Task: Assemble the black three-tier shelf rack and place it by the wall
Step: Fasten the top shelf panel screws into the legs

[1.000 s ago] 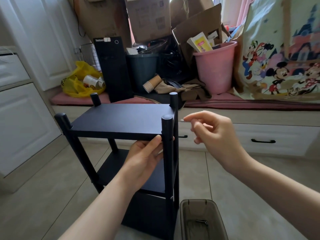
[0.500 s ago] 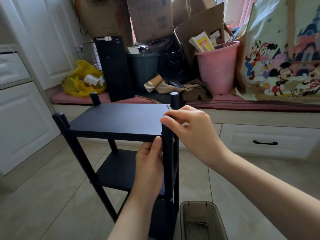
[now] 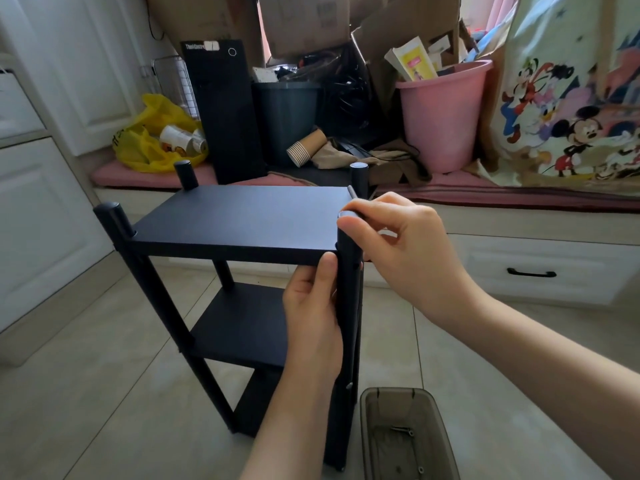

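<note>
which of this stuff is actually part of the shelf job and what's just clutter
Job: black shelf rack; its front right post, gripped by the left hand; thin metal tool in the right hand; translucent bin with screws.

Lying about: pink bucket, yellow bag, paper cups, black computer tower, cartoon bag, cardboard boxes.

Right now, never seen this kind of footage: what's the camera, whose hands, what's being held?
No robot here: one wide-angle camera worn on a person's head looks down at their two bare hands. The black three-tier rack stands on a tiled floor. The left hand grips the near right post just under the top shelf. The right hand sits at that post's top, pinching a thin metal tool, probably a hex key. By the rack, a translucent bin holds a few screws. A pink bucket sits behind.
</note>
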